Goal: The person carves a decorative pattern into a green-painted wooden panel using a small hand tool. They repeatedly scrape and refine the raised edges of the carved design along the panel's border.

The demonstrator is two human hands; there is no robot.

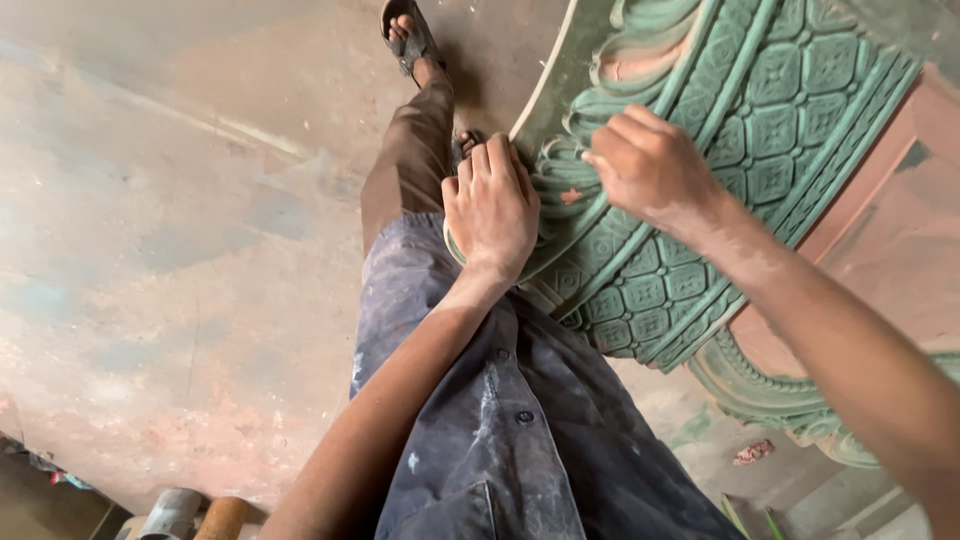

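A large carved piece (760,110), painted green with leaf shapes and a grid of square flower panels, fills the upper right. My left hand (492,205) lies flat on its lower rim, fingers together, pressing against the green edge. My right hand (650,165) is curled with its fingertips pushed into the leaf carving near a bare reddish patch (572,196). Whether a small tool or cloth sits under the right fingers is hidden.
My leg in brown trousers (410,150) and a sandalled foot (405,35) stand on the stained concrete floor (180,250). A dusty blue shirt (480,400) fills the bottom. Reddish flat surfaces (890,240) adjoin the carving. Cylindrical objects (195,515) lie at the bottom left.
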